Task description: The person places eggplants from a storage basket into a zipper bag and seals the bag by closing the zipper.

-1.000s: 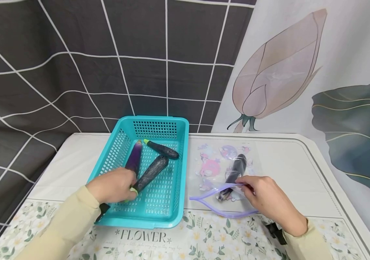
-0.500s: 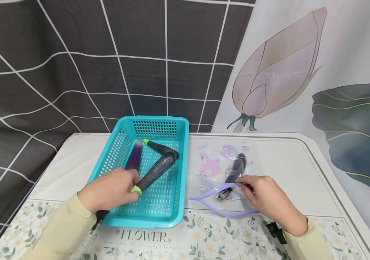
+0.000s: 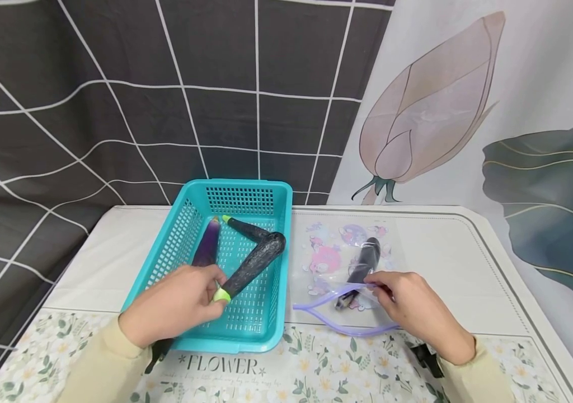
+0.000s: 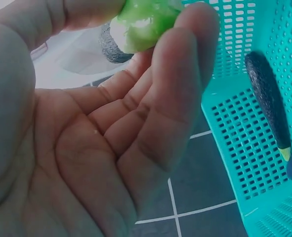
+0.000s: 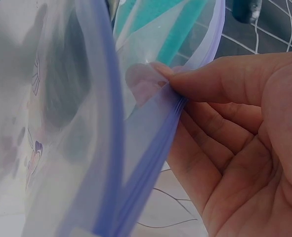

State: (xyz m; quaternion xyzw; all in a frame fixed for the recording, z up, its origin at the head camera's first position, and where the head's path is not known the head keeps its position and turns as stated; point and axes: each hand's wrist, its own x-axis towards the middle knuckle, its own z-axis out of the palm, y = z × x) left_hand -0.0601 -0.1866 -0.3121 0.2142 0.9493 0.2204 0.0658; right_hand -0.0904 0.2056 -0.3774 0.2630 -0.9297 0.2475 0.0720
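Observation:
My left hand (image 3: 175, 302) pinches a dark, wrinkled eggplant (image 3: 255, 264) by its light green end (image 4: 145, 24), between thumb and fingertips. The eggplant slants over the turquoise basket (image 3: 288, 274), its thick end overlapping the right rim in the head view. Two more eggplants lie inside: a purple one (image 3: 207, 243) at the left and a small black one (image 3: 247, 228) farther back. On the right, thumb and fingers of my right hand (image 3: 414, 305) pinch the purple zip edge of a clear printed bag (image 5: 104, 123). Its mouth gapes, and one eggplant (image 3: 369, 258) lies within.
A white table (image 3: 442, 246) carries basket and bag side by side. Along the front runs a floral mat (image 3: 311, 369) lettered FLOWER. Dark gridded cloth (image 3: 226, 123) hangs behind the basket, with a flower-print curtain (image 3: 432, 106) to its right.
My left hand has drawn the eggplant up and to the right, from among the others toward the basket's right rim. My right hand keeps its pinch on the bag's edge.

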